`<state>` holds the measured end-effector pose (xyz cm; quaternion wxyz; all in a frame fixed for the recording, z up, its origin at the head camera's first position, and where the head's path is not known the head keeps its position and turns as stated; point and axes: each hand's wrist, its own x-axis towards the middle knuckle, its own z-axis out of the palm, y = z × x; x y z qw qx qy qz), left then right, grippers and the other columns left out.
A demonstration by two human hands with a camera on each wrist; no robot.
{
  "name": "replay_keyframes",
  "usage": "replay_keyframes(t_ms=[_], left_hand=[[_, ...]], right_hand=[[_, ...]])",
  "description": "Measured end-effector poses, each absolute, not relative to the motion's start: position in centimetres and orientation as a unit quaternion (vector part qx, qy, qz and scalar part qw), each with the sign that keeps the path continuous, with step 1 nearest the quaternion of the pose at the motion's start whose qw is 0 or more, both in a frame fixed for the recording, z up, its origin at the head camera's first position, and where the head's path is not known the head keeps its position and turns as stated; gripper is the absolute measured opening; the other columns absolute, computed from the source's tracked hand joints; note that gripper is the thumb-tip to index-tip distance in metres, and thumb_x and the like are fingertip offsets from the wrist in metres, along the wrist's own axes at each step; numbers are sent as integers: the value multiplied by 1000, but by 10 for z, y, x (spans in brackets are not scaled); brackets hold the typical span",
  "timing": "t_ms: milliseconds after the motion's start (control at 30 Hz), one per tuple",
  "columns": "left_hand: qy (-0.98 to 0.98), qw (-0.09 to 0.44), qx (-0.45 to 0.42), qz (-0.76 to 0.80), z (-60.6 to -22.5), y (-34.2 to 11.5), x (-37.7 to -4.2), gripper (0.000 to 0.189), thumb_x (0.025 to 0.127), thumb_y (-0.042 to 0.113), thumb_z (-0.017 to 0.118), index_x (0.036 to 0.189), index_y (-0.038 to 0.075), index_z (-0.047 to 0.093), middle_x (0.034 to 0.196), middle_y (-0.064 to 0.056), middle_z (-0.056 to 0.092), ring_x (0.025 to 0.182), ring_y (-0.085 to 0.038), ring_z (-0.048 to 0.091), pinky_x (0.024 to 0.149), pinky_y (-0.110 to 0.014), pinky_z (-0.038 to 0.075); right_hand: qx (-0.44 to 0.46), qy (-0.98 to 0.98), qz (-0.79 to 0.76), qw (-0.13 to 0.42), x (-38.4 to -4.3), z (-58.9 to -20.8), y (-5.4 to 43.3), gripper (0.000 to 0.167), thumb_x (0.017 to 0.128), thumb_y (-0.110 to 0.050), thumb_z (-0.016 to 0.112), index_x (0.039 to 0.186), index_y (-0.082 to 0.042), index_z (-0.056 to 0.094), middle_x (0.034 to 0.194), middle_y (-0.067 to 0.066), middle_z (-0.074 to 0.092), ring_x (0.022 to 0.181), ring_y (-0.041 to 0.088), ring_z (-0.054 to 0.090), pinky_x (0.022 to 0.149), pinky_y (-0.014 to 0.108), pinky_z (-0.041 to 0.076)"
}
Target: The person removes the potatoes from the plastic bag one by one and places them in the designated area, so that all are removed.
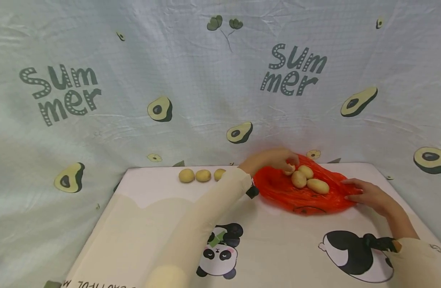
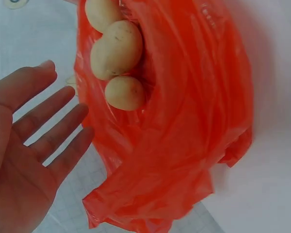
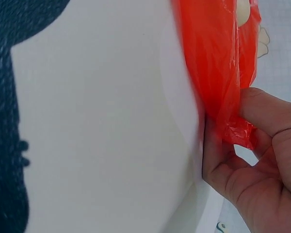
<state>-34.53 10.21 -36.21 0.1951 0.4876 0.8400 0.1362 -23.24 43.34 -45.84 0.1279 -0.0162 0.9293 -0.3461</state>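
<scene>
A red plastic bag [image 1: 278,192] lies spread on the table with several potatoes [image 1: 317,186] on it. My left hand [image 1: 278,159] reaches over the bag's far left part, next to the leftmost of these potatoes. In the left wrist view, the left hand [image 2: 34,126] has its fingers extended and spread beside the bag, holding nothing. At the bag's right end is my right hand [image 1: 373,196]. The right wrist view shows the right hand [image 3: 262,155] pinching the red plastic between thumb and fingers.
Three potatoes [image 1: 203,175] sit in a row along the far edge of the white table [image 1: 141,228], left of the bag; my left sleeve partly covers the rightmost. Behind the table hangs a pale curtain [image 1: 191,80] with avocado prints. Panda drawings [image 1: 217,260] decorate the tabletop.
</scene>
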Motion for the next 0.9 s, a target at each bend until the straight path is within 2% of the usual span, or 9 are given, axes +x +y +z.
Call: replay_keyframes(t_ms=[267, 467, 600, 767, 900], left_hand=[[842, 232, 483, 68, -359, 123, -346, 36, 103, 14, 57, 139, 14, 61, 138, 0, 60, 125, -12, 53, 100, -17, 41], [842, 264, 468, 45, -356, 136, -343, 37, 105, 22, 57, 142, 19, 58, 142, 3, 55, 130, -11, 49, 104, -18, 39], [850, 313, 422, 37, -352, 139, -341, 42, 105, 26, 56, 147, 24, 54, 147, 7, 50, 130, -8, 47, 105, -17, 39], [855, 354, 377, 39, -354, 137, -339, 46, 105, 25, 54, 151, 27, 48, 151, 8, 46, 124, -6, 50, 99, -16, 42], [860, 380, 336, 61, -360, 140, -341, 48, 104, 30, 57, 151, 31, 48, 148, 11, 46, 121, -6, 50, 104, -20, 41]], right_hand=[[-33, 931, -343, 118, -230, -461, 437, 60, 94, -11, 70, 143, 11, 41, 143, 44, 34, 124, 60, 37, 97, 64, 49], [-30, 931, -344, 121, -230, -460, 437, 63, 94, -13, 70, 144, 9, 40, 144, 44, 32, 125, 60, 36, 95, 60, 52], [-31, 929, -348, 122, -230, -460, 437, 64, 93, -14, 71, 144, 10, 40, 144, 44, 32, 125, 61, 35, 95, 61, 52], [-34, 929, -348, 122, -232, -461, 437, 62, 94, -12, 70, 143, 10, 40, 143, 44, 33, 124, 61, 35, 95, 61, 51], [-39, 930, -346, 119, -232, -462, 439, 61, 94, -11, 71, 142, 11, 41, 143, 44, 33, 124, 60, 36, 95, 62, 51]])
